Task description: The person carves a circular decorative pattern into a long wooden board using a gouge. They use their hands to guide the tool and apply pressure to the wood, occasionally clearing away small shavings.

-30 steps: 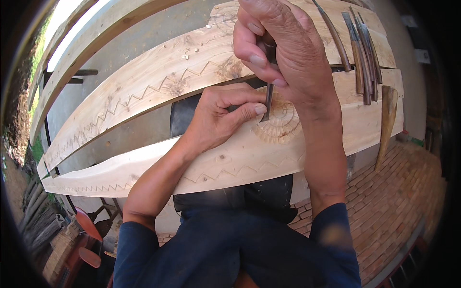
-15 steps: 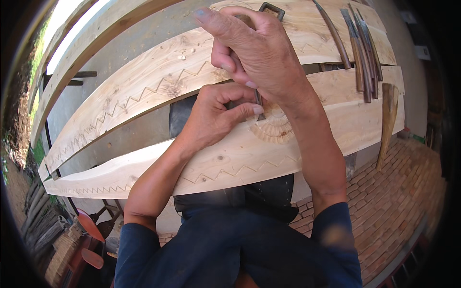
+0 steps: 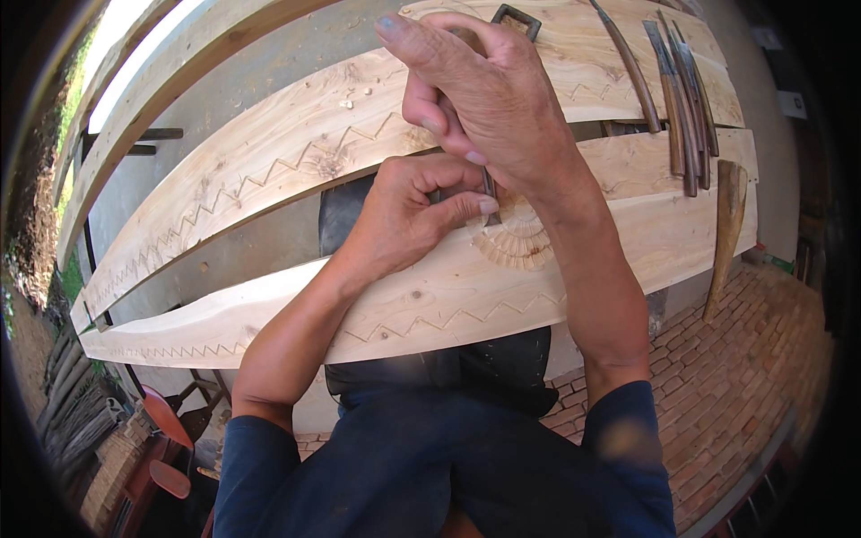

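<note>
A chisel [image 3: 491, 199] stands nearly upright with its tip on the near wooden plank [image 3: 430, 278], at the edge of a carved fan-shaped rosette [image 3: 518, 244]. My right hand [image 3: 484, 90] is wrapped round its handle from above, thumb stretched out to the left; most of the handle is hidden in the grip. Lower down, my left hand [image 3: 417, 206] pinches the chisel's shank close to the wood, its side resting near the plank. Zigzag lines are cut along this plank and along the far plank [image 3: 296, 143]. My right forearm covers part of the rosette's right side.
Several chisels [image 3: 686, 108] lie across the planks at the right, beside a curved tool [image 3: 628, 63]. A wooden mallet [image 3: 725, 238] overhangs the right end. Behind my right hand sits a small dark rectangular box [image 3: 517, 20]. Wood chips [image 3: 348, 103] lie on the far plank.
Both hands keep their hold on the chisel, whose tip stays at the rosette's edge. The whole view has shifted slightly; little else differs.
</note>
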### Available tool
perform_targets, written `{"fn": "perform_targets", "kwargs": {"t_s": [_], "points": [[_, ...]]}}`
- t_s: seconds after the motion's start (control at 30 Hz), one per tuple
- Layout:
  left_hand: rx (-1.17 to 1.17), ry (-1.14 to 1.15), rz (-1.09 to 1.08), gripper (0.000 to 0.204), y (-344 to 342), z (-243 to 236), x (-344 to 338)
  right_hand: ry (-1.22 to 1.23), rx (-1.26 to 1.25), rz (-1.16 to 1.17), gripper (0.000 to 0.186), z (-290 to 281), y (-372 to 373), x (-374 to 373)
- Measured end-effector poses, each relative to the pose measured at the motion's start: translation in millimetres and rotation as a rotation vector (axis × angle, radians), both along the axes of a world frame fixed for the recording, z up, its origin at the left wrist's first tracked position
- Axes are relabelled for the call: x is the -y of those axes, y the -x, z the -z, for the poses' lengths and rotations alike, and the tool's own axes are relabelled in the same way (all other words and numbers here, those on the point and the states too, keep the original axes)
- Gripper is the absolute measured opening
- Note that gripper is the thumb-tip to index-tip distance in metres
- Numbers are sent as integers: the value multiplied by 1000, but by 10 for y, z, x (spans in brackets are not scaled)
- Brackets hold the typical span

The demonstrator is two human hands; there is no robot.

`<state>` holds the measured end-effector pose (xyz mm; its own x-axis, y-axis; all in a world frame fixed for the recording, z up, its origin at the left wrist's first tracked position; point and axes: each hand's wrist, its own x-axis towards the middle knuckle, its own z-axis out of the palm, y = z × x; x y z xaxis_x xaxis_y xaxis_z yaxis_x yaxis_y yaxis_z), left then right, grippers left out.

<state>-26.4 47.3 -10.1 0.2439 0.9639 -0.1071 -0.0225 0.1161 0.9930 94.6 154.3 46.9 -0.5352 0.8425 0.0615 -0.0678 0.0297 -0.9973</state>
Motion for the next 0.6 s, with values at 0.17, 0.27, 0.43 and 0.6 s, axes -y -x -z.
{"fn": "perform_targets", "kwargs": {"t_s": [0.17,0.27,0.43,0.6], "points": [[-7,5,-5,10,8,26,12,-17,21,22,56,-1,7,20],[-18,12,-11,11,7,22,23,-78,4,50,54,53,26,33],[18,-7,-18,13,0,11,38,-64,19,55,50,21,60,90],[84,42,-57,12,13,11,61,177,47,-57,44,-116,134,149]]}}
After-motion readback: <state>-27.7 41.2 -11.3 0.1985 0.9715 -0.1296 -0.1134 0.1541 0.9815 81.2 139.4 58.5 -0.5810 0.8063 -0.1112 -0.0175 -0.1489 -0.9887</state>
